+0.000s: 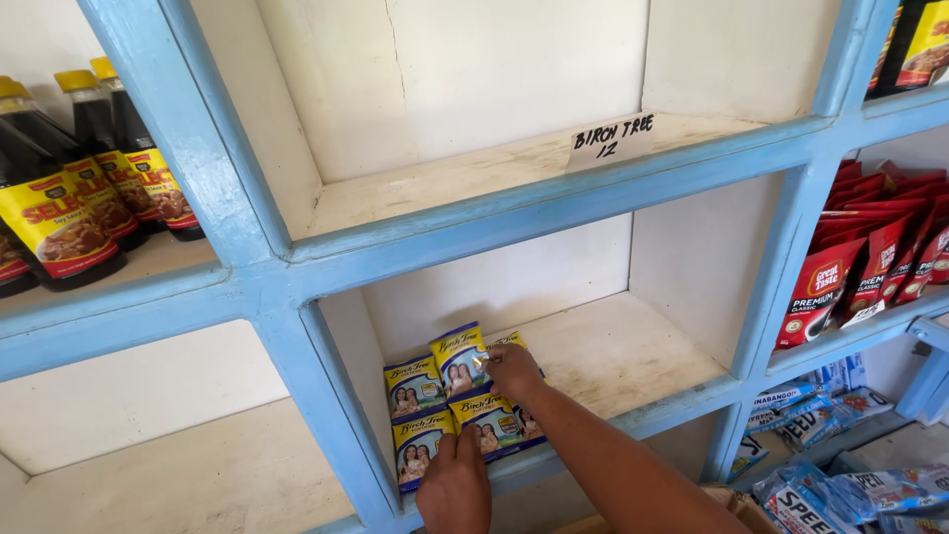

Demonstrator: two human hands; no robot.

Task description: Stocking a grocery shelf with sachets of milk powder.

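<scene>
A blue-framed shelf (554, 213) holds blue sachets (425, 391) laid flat in rows at the left of its lower bay. Left hand (457, 485) presses fingers on a front sachet; right hand (514, 371) pinches one at the back, lining it up.

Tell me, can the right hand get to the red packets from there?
Probably not: the right hand rests on the blue packets, and a blue post walls off the red packets.
</scene>
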